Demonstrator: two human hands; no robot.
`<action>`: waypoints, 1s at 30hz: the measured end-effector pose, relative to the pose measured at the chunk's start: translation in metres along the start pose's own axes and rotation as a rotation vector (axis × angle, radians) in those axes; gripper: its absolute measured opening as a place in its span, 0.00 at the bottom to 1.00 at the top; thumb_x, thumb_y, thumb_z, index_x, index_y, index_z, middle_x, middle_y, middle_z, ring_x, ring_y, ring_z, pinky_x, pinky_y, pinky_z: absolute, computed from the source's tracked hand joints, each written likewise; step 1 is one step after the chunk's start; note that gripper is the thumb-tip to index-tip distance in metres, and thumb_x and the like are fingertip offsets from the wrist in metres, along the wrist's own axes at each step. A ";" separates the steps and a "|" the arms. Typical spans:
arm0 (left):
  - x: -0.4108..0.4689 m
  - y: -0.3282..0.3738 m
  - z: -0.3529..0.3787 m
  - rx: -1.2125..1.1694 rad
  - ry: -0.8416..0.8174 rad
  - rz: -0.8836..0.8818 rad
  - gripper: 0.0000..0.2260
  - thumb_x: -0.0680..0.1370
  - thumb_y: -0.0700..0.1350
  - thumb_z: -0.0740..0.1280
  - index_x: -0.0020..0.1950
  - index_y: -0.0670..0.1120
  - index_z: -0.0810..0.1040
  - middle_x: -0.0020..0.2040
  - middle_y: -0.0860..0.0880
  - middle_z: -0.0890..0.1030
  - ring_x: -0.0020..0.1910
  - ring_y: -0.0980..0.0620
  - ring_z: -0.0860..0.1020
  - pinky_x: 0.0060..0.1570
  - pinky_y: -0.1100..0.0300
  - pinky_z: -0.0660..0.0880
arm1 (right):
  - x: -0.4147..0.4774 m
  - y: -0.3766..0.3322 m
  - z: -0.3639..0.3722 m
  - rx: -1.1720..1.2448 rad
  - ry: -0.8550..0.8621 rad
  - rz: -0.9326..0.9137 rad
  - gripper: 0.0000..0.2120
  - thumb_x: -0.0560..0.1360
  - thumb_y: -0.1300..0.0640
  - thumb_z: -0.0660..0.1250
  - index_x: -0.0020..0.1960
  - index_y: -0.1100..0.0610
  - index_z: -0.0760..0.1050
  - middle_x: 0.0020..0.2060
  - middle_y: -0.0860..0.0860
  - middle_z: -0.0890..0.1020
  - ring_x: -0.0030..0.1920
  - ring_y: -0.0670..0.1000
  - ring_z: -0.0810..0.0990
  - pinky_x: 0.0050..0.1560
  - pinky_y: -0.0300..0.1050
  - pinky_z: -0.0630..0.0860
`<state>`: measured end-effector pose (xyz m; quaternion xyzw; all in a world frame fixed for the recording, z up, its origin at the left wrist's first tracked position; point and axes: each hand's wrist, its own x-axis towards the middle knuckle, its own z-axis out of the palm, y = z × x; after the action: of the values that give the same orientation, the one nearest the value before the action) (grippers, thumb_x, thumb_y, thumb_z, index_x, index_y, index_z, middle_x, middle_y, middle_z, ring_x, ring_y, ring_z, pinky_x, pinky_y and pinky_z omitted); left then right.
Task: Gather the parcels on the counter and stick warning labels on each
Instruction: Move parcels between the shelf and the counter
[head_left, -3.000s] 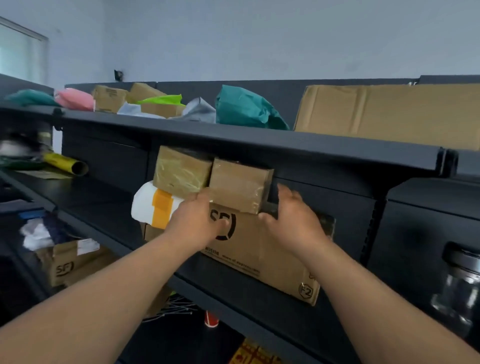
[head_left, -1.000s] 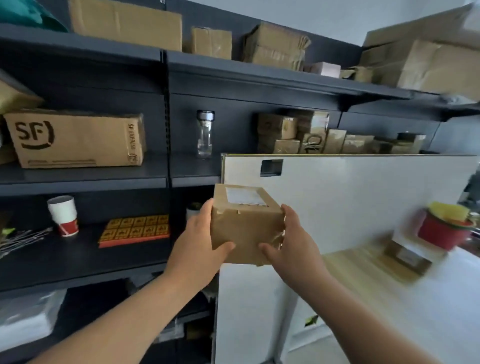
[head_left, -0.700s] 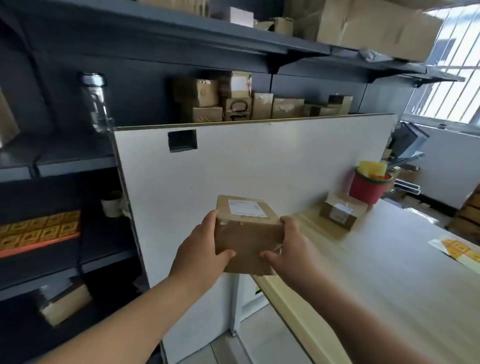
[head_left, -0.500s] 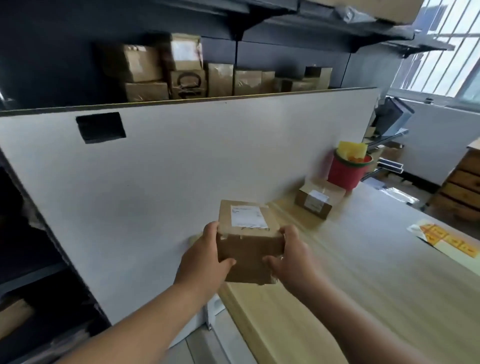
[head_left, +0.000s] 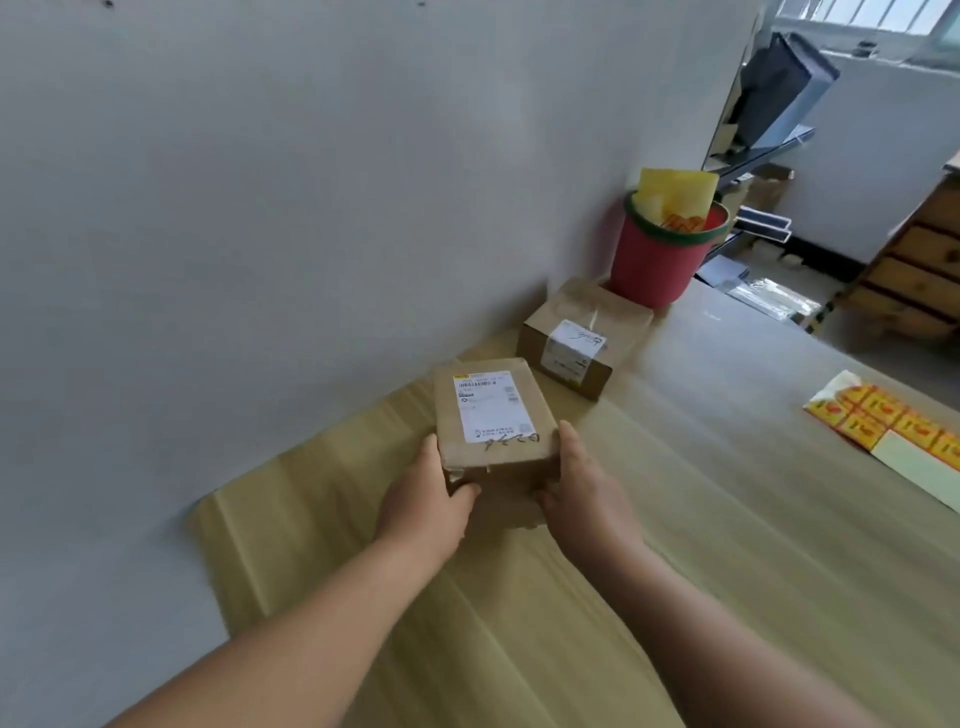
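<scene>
A small brown parcel (head_left: 496, 426) with a white shipping slip on top is held between both hands low over a flat sheet of cardboard (head_left: 311, 519) that is spread on the wooden counter (head_left: 727, 519); whether its underside touches the sheet cannot be told. The parcel's left side is gripped by the left hand (head_left: 423, 501) and its right side by the right hand (head_left: 582, 488), each thumb laid on the near face and the fingers curled round the far sides, mostly hidden. Close on the left, the counter is bounded by a white partition (head_left: 260, 208). Just beyond the held parcel, a second parcel (head_left: 582, 338) is set against the partition, and a red bucket (head_left: 660, 260) with yellow sheets (head_left: 675, 192) sticking out is placed right behind it. Well apart, at the right edge, a sheet of yellow and red warning labels (head_left: 883, 421) is laid flat on the counter. Wooden drawers (head_left: 914, 275) and a dark screen (head_left: 779, 93) are seen past the counter's far end.
</scene>
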<state>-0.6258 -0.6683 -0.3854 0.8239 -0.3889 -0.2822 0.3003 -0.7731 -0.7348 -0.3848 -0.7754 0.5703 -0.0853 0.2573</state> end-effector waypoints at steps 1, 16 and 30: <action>0.012 0.001 0.007 0.033 0.002 0.016 0.19 0.74 0.49 0.68 0.64 0.55 0.68 0.52 0.56 0.81 0.47 0.51 0.80 0.47 0.55 0.78 | 0.013 0.006 0.003 -0.013 -0.001 0.002 0.38 0.77 0.56 0.65 0.78 0.52 0.45 0.68 0.54 0.72 0.63 0.56 0.74 0.60 0.50 0.73; 0.089 0.015 0.014 0.222 -0.077 0.109 0.35 0.75 0.55 0.67 0.76 0.48 0.54 0.73 0.48 0.65 0.69 0.47 0.68 0.62 0.54 0.67 | 0.101 0.017 0.005 -0.150 0.050 0.016 0.39 0.76 0.45 0.64 0.78 0.54 0.46 0.77 0.53 0.54 0.76 0.55 0.54 0.73 0.51 0.56; -0.069 -0.058 -0.224 0.572 0.358 0.271 0.33 0.77 0.58 0.62 0.77 0.48 0.53 0.75 0.47 0.62 0.73 0.47 0.60 0.70 0.53 0.60 | -0.042 -0.208 -0.003 -0.255 0.112 -0.546 0.32 0.78 0.42 0.58 0.77 0.53 0.52 0.78 0.52 0.52 0.77 0.53 0.48 0.75 0.52 0.46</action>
<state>-0.4786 -0.5204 -0.2630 0.8520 -0.4990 0.0291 0.1559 -0.6140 -0.6521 -0.2722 -0.9201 0.3603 -0.1216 0.0938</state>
